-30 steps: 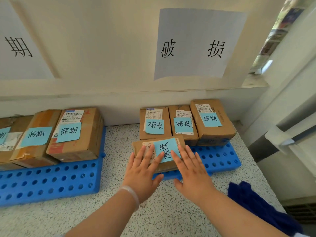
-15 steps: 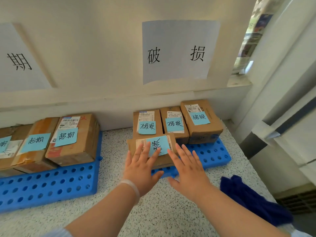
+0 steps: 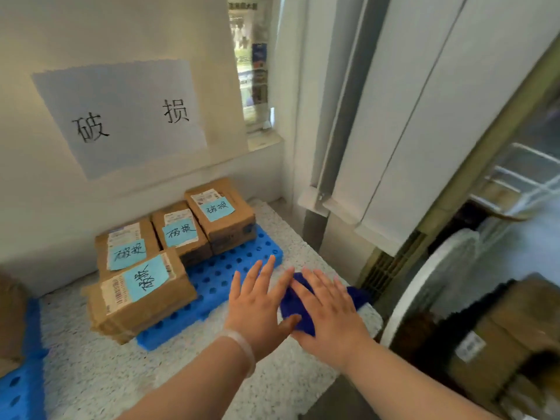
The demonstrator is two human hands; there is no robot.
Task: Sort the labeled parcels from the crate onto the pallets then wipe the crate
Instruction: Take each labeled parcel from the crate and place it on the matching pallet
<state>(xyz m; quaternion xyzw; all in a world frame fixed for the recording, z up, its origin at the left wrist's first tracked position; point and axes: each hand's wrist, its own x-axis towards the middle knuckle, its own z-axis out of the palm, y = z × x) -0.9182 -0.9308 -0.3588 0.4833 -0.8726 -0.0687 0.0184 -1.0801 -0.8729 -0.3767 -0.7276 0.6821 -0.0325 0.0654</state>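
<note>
Several brown cardboard parcels with light-blue handwritten labels stand on a blue perforated pallet [image 3: 242, 265]. The nearest parcel [image 3: 142, 298] sits at the pallet's front left corner, with three more behind it [image 3: 127, 247] [image 3: 181, 230] [image 3: 219, 207]. My left hand [image 3: 257, 301] hovers with fingers spread over the pallet's right end, holding nothing. My right hand [image 3: 327, 310] lies flat, fingers straight, on a dark blue cloth [image 3: 292, 307] on the speckled counter to the right of the pallet. No crate is in view.
A white paper sign [image 3: 121, 116] hangs on the wall above the pallet. A second blue pallet [image 3: 18, 386] with a brown parcel [image 3: 12, 316] shows at the far left. Cardboard boxes [image 3: 500, 338] and a white curved object [image 3: 430, 280] lie below the counter's right edge.
Both hands left the front parcel and moved right; the right hand now rests on the blue cloth. The view swung right, so the left pallet is almost out of sight.
</note>
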